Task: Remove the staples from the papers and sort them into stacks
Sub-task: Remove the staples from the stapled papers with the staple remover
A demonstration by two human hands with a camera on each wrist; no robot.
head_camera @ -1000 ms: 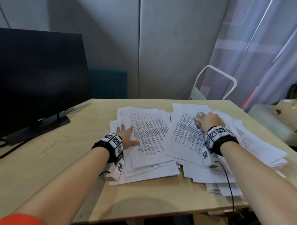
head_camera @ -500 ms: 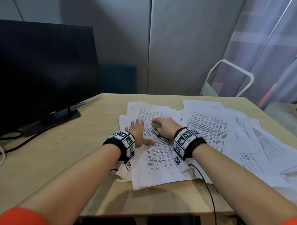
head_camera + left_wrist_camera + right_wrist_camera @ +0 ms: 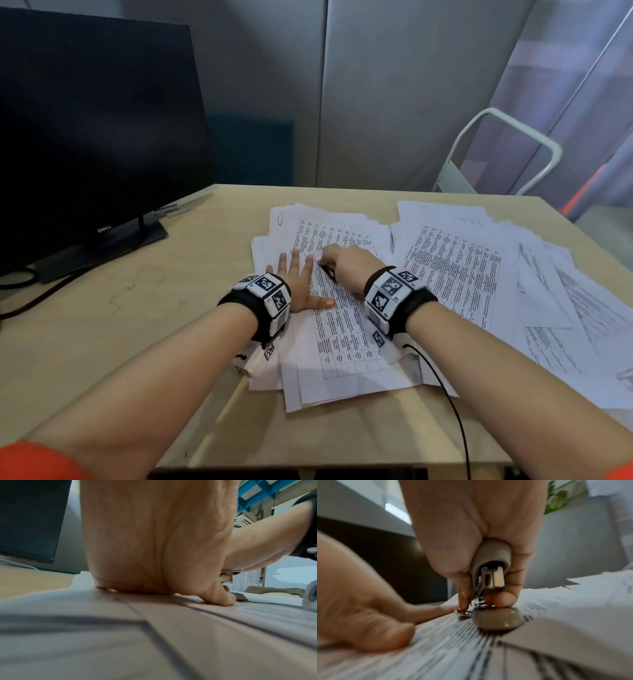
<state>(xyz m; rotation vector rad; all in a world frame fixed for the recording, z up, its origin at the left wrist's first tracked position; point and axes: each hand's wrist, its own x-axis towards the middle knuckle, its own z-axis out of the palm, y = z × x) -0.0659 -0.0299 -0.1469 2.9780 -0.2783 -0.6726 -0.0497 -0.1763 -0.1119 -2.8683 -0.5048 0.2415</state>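
Observation:
Two loose piles of printed papers lie on the table: a left pile [image 3: 342,346] and a wider right pile [image 3: 455,270]. My left hand [image 3: 298,284] lies flat with spread fingers on the left pile's left side, pressing the top sheet [image 3: 171,628]; it appears in the right wrist view as the left hand [image 3: 359,608]. My right hand [image 3: 349,267] grips a grey stapler-like tool [image 3: 491,574] just right of those fingers. The tool's rounded base [image 3: 496,620] sits on the printed sheet, its metal tip near my left fingertips. No staple is visible.
A black monitor [image 3: 96,120] on its stand fills the table's left rear. Bare wooden table [image 3: 137,325] lies left of and in front of the papers. A white tube-frame chair [image 3: 507,150] stands behind the far right corner. A black cable [image 3: 452,411] hangs from my right wrist.
My right hand has carried the tool from the right pile over to the left pile, ending beside my left fingers. The left hand has stayed flat on the left pile.

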